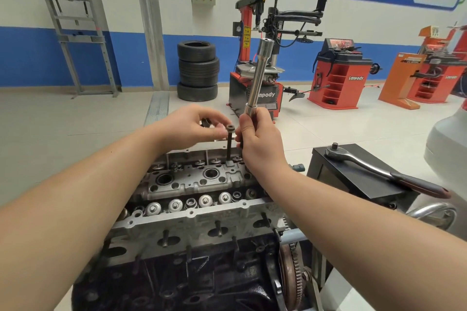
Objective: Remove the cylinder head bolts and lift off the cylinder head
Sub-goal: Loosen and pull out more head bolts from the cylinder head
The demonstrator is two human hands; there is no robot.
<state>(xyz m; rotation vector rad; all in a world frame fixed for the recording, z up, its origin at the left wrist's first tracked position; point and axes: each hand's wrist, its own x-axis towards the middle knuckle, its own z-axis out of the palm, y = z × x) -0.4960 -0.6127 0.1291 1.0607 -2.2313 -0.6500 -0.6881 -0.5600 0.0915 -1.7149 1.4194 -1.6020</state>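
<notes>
Both hands crowd the raised bolt [230,142] at the cylinder head's [192,184] far edge; its near-left top lies open; ratchet [379,171] lies right.

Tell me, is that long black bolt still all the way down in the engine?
No, it is mostly out. The bolt stands upright, its shank showing above the cylinder head, with the left hand pinching its top.

"Lanpody" stands in white on the red wheel balancer [340,76] and again on a second red machine [439,78]; the tyre changer [255,93] base shows it partly, as "anpody". Wall posters are unreadable.
</notes>
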